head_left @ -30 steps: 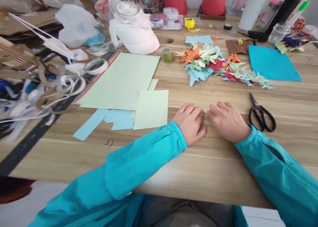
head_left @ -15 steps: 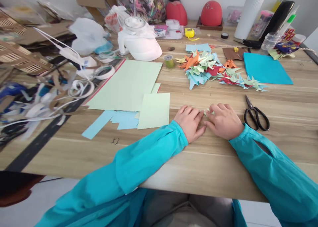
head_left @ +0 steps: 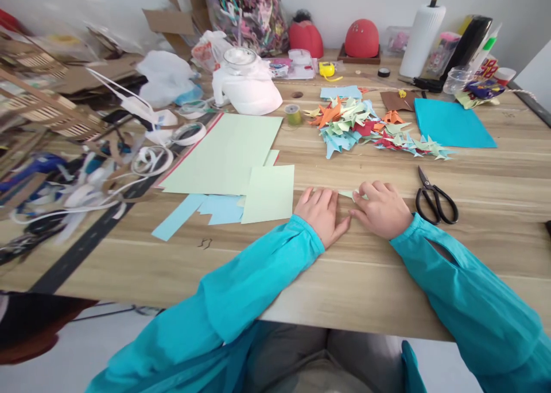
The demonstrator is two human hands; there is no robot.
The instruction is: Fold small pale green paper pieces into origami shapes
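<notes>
A small folded piece of pale green paper lies on the table between my hands, mostly hidden beneath them. My left hand rests flat over its left end, fingers stretched out and thumb apart. At the other end, my right hand has curled fingers and holds the paper against the tabletop. Black-handled scissors lie just right of my right hand. To the left of my left hand is a green paper rectangle, overlapping blue paper pieces.
Folded paper pieces in several colours are heaped beyond my hands. A turquoise sheet lies at the back right, a large green sheet at the left. A thread spool stands between. Ribbons and cords clutter the left side.
My left hand has slid slightly left, away from my right hand, and more of the folded green paper shows between them. The camera view has shifted a little.
</notes>
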